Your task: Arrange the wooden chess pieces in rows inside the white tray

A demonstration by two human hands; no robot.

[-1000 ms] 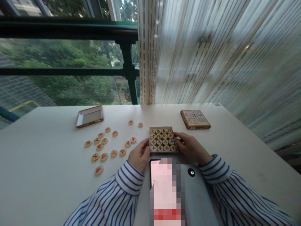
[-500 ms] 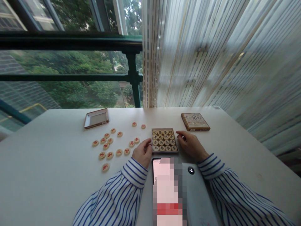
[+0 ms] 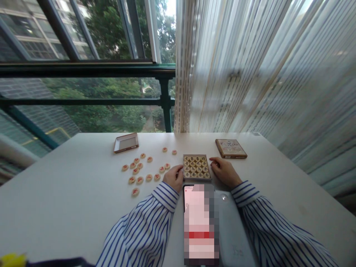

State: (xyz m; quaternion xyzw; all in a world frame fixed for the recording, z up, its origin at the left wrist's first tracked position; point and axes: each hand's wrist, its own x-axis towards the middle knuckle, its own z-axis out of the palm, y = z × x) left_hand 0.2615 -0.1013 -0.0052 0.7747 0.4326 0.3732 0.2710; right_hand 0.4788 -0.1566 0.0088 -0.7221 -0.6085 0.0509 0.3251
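A small square tray (image 3: pixel 197 157) packed with round wooden chess pieces with dark characters sits on the white table (image 3: pixel 69 207). My left hand (image 3: pixel 174 177) rests curled against the tray's left edge, fingertips touching it. At the tray's right edge lies my right hand (image 3: pixel 224 171), its fingers stretched loosely along the table beside it. Both sleeves are blue-and-white striped. Several loose round pieces with red characters (image 3: pixel 144 171) lie scattered to the left of my left hand.
An empty box half (image 3: pixel 126 142) lies at the back left, a printed box lid (image 3: pixel 230 148) at the back right. A phone (image 3: pixel 198 222) and a grey pouch (image 3: pixel 232 230) lie between my forearms. Window railing and striped curtains stand behind the table.
The camera has tilted up and back, so table and hands appear smaller and lower. My hands have stayed at the two sides of the tray.
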